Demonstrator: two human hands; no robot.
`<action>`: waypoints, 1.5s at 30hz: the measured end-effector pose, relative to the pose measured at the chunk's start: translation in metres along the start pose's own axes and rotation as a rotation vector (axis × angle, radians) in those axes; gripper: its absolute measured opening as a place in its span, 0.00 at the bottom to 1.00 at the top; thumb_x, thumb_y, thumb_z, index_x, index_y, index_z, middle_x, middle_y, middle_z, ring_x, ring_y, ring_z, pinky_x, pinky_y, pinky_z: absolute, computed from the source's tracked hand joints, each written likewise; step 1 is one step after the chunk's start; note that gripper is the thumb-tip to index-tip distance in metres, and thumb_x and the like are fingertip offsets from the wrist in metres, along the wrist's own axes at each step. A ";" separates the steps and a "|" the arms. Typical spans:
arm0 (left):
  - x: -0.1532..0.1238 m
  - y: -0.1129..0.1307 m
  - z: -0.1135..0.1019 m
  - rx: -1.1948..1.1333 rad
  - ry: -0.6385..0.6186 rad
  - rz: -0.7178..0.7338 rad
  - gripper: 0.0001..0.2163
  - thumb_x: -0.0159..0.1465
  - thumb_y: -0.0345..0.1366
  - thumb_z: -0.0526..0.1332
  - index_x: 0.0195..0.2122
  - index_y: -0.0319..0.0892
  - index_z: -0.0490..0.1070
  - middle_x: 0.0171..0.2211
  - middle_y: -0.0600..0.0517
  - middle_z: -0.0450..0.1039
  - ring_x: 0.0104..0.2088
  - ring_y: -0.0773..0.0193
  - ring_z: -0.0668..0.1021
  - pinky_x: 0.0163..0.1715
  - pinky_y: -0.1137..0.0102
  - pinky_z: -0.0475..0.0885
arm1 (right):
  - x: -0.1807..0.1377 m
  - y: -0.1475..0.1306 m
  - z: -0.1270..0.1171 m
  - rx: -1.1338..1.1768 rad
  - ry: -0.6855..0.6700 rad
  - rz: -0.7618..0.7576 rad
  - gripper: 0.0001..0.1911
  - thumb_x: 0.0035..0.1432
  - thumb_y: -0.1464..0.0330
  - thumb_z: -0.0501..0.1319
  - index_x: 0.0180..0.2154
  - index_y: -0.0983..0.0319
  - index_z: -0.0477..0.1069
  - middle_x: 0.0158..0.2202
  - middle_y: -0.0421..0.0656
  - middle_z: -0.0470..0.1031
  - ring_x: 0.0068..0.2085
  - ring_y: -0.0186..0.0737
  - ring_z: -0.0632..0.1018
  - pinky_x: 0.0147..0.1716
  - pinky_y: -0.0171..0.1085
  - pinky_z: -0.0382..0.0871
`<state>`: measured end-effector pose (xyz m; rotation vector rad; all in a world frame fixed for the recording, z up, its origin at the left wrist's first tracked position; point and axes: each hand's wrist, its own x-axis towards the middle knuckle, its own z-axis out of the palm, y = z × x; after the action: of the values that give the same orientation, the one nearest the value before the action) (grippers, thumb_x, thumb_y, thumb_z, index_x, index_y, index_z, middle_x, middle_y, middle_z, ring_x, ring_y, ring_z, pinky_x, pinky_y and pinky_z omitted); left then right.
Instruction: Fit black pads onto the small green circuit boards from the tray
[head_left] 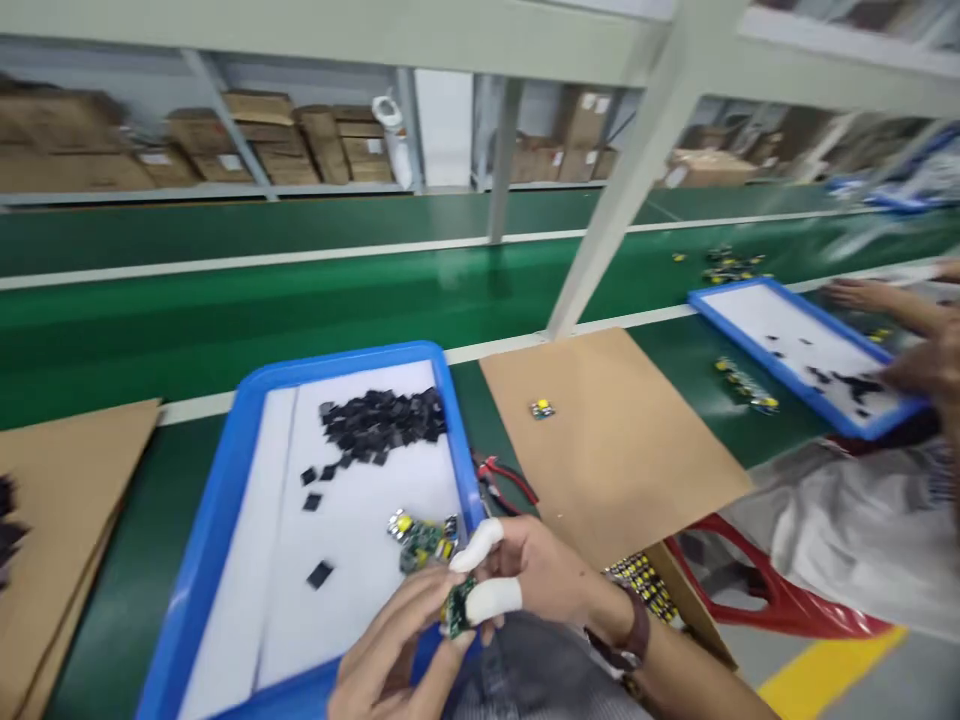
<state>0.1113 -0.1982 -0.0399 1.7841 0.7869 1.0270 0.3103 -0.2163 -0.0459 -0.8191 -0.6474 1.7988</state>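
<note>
Both my hands meet at the near edge of a blue tray (225,470) lined with white. My right hand (529,575), with white cots on two fingertips, pinches a small green circuit board (456,606). My left hand (390,655) closes on the same board from below. In the tray lie a heap of small black square parts (386,420), a few loose ones, and a cluster of green boards with yellow components (421,535).
A brown cardboard sheet (622,450) carries one small yellow-topped board (541,408). Red-handled cutters (502,478) lie beside the tray. A box of boards (645,585) sits by my wrist. A co-worker's hands (885,310) work at another blue tray (795,345). The green conveyor (300,300) runs behind.
</note>
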 end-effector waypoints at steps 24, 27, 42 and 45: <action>0.002 0.013 -0.005 -0.112 -0.145 0.043 0.24 0.64 0.19 0.65 0.59 0.45 0.74 0.50 0.44 0.78 0.49 0.58 0.81 0.48 0.64 0.81 | -0.015 0.003 -0.006 -0.012 -0.085 0.074 0.18 0.52 0.69 0.77 0.42 0.63 0.75 0.29 0.36 0.81 0.25 0.32 0.83 0.30 0.32 0.80; 0.002 0.014 -0.003 -0.092 -0.158 0.066 0.24 0.64 0.18 0.64 0.59 0.44 0.73 0.50 0.44 0.78 0.50 0.57 0.81 0.49 0.63 0.80 | -0.016 0.005 -0.005 -0.013 -0.068 0.074 0.17 0.52 0.69 0.77 0.40 0.63 0.74 0.28 0.37 0.80 0.26 0.33 0.83 0.28 0.32 0.79; 0.002 -0.035 -0.143 0.819 0.520 -0.334 0.14 0.63 0.43 0.66 0.47 0.43 0.80 0.53 0.44 0.80 0.57 0.46 0.79 0.64 0.49 0.68 | -0.039 0.015 -0.003 -1.338 -0.313 -0.596 0.13 0.63 0.63 0.69 0.47 0.60 0.75 0.40 0.43 0.79 0.42 0.44 0.76 0.44 0.44 0.70; -0.006 -0.051 -0.161 0.776 0.501 -0.531 0.18 0.61 0.47 0.65 0.48 0.43 0.79 0.52 0.43 0.81 0.55 0.46 0.81 0.62 0.51 0.72 | -0.041 0.033 -0.017 -1.568 -0.261 -0.655 0.06 0.65 0.65 0.67 0.39 0.61 0.74 0.39 0.43 0.79 0.42 0.46 0.74 0.48 0.46 0.67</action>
<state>-0.0390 -0.1211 -0.0491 1.7494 2.0635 0.8563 0.3152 -0.2653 -0.0713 -1.0946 -2.2704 0.5208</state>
